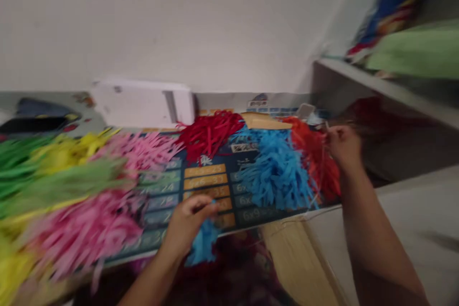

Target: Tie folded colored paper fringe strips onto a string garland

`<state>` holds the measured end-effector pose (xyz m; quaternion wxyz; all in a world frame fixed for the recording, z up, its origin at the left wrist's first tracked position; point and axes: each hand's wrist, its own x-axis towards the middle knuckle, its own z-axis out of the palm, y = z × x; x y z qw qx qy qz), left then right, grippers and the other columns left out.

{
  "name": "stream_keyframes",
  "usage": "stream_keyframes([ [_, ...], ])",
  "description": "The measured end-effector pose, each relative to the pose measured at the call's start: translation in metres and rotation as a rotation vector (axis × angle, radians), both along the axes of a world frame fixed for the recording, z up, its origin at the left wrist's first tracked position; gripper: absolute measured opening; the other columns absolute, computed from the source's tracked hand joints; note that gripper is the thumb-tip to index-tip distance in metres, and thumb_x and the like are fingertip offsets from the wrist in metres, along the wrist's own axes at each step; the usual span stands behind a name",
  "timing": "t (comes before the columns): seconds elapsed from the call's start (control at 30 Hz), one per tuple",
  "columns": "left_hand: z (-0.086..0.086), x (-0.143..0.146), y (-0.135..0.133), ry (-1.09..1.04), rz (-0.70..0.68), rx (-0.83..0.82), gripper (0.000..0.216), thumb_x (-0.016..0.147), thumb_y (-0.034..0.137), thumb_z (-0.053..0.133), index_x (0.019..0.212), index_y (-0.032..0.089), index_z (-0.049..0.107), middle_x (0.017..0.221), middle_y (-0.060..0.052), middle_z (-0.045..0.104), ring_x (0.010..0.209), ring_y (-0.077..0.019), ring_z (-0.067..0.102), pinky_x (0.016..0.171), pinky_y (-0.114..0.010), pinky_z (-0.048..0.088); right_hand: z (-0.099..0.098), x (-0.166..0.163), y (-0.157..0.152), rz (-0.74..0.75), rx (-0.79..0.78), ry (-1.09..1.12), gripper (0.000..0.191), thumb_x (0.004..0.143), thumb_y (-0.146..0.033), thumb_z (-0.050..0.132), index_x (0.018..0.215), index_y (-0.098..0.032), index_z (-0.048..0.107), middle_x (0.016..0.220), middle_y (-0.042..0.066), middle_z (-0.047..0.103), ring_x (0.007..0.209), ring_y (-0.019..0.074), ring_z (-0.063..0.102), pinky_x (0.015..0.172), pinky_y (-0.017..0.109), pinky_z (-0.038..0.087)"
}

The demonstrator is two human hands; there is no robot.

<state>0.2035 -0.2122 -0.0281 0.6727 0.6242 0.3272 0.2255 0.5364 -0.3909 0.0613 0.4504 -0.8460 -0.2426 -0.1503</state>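
Note:
Piles of cut paper fringe lie on a blue multiplication-table mat (211,179). My left hand (186,222) is closed on a small bunch of blue paper fringe (202,244) at the mat's near edge. My right hand (342,146) reaches to the far right, fingers closed at the edge of the orange-red fringe pile (315,158); what it grips is blurred. A large blue fringe pile (276,172) lies between my hands. A dark red pile (208,134) sits behind it.
Pink (82,229), green (53,184) and yellow (68,150) fringe piles fill the left side. A white box (143,103) stands against the wall. A shelf (387,88) with green and blue items is at right. A tan wooden surface (287,253) lies below the mat.

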Motion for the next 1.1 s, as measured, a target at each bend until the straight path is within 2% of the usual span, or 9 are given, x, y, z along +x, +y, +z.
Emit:
stream_keyframes([
  [0.07, 0.0, 0.001, -0.001, -0.106, 0.049, -0.345, 0.036, 0.052, 0.038, 0.093, 0.066, 0.014, 0.07, 0.058, -0.001, 0.069, 0.051, -0.0119, 0.063, 0.051, -0.019, 0.05, -0.011, -0.055, 0.012, 0.131, -0.033, 0.078, 0.028, 0.094, -0.041, 0.057, 0.087, -0.016, 0.068, 0.065, 0.0, 0.063, 0.056, 0.0107, 0.057, 0.058, 0.027, 0.044],
  [0.13, -0.001, 0.0, -0.002, -0.213, 0.097, -0.553, 0.045, 0.046, 0.037, 0.097, 0.075, 0.014, 0.072, 0.068, -0.003, 0.074, 0.057, -0.0132, 0.068, 0.058, -0.022, 0.055, -0.03, -0.114, 0.023, 0.388, -0.053, 0.204, 0.024, 0.086, -0.043, 0.066, 0.082, -0.02, 0.069, 0.061, 0.0, 0.064, 0.052, 0.0132, 0.058, 0.053, 0.026, 0.045],
  [0.2, -0.002, -0.002, -0.002, -0.265, 0.117, -0.633, 0.047, 0.046, 0.036, 0.097, 0.078, 0.014, 0.071, 0.069, -0.002, 0.073, 0.06, -0.0146, 0.07, 0.063, -0.026, 0.059, -0.052, -0.166, 0.034, 0.588, 0.012, 0.394, 0.024, 0.085, -0.045, 0.068, 0.091, -0.022, 0.067, 0.067, 0.001, 0.07, 0.051, 0.0147, 0.061, 0.051, 0.027, 0.047],
  [0.23, -0.002, -0.005, -0.002, -0.276, 0.127, -0.648, 0.047, 0.047, 0.036, 0.098, 0.079, 0.014, 0.071, 0.067, -0.001, 0.073, 0.06, -0.0146, 0.07, 0.064, -0.027, 0.06, -0.062, -0.187, 0.039, 0.64, 0.056, 0.467, 0.026, 0.085, -0.046, 0.068, 0.092, -0.022, 0.064, 0.069, 0.001, 0.071, 0.051, 0.015, 0.061, 0.05, 0.027, 0.048],
  [0.33, -0.002, -0.014, -0.002, -0.295, 0.158, -0.656, 0.046, 0.048, 0.033, 0.098, 0.078, 0.014, 0.069, 0.063, 0.001, 0.07, 0.058, -0.013, 0.069, 0.062, -0.026, 0.06, -0.083, -0.223, 0.056, 0.696, 0.128, 0.598, 0.026, 0.086, -0.046, 0.067, 0.09, -0.022, 0.059, 0.071, 0.001, 0.071, 0.054, 0.0153, 0.064, 0.051, 0.026, 0.05],
  [0.43, -0.003, -0.021, 0.001, -0.321, 0.174, -0.659, 0.045, 0.05, 0.031, 0.098, 0.078, 0.014, 0.067, 0.063, 0.002, 0.07, 0.059, -0.0124, 0.068, 0.062, -0.024, 0.059, -0.089, -0.23, 0.064, 0.713, 0.099, 0.61, 0.024, 0.086, -0.044, 0.067, 0.088, -0.023, 0.057, 0.071, 0.001, 0.07, 0.058, 0.0157, 0.065, 0.053, 0.026, 0.05],
  [0.63, -0.007, -0.023, 0.004, -0.345, 0.168, -0.673, 0.045, 0.051, 0.03, 0.097, 0.079, 0.013, 0.066, 0.064, 0.0, 0.072, 0.056, -0.0127, 0.068, 0.058, -0.023, 0.057, -0.087, -0.232, 0.067, 0.739, 0.028, 0.568, 0.02, 0.086, -0.041, 0.065, 0.089, -0.023, 0.058, 0.072, 0.0, 0.071, 0.061, 0.0162, 0.066, 0.054, 0.025, 0.049],
  [0.93, -0.003, -0.023, 0.004, -0.305, 0.185, -0.651, 0.046, 0.049, 0.032, 0.098, 0.077, 0.013, 0.067, 0.062, 0.0, 0.071, 0.055, -0.0125, 0.068, 0.058, -0.022, 0.055, -0.085, -0.232, 0.068, 0.698, -0.025, 0.307, 0.012, 0.087, -0.034, 0.064, 0.087, -0.023, 0.06, 0.071, -0.001, 0.067, 0.059, 0.0142, 0.063, 0.054, 0.024, 0.048],
  [1.1, -0.004, -0.02, 0.002, -0.291, 0.163, -0.602, 0.046, 0.05, 0.035, 0.097, 0.076, 0.014, 0.066, 0.062, 0.001, 0.071, 0.057, -0.0119, 0.067, 0.06, -0.022, 0.055, -0.086, -0.23, 0.069, 0.732, -0.04, 0.277, 0.012, 0.089, -0.034, 0.063, 0.089, -0.023, 0.059, 0.073, -0.001, 0.067, 0.06, 0.0143, 0.063, 0.056, 0.024, 0.048],
])
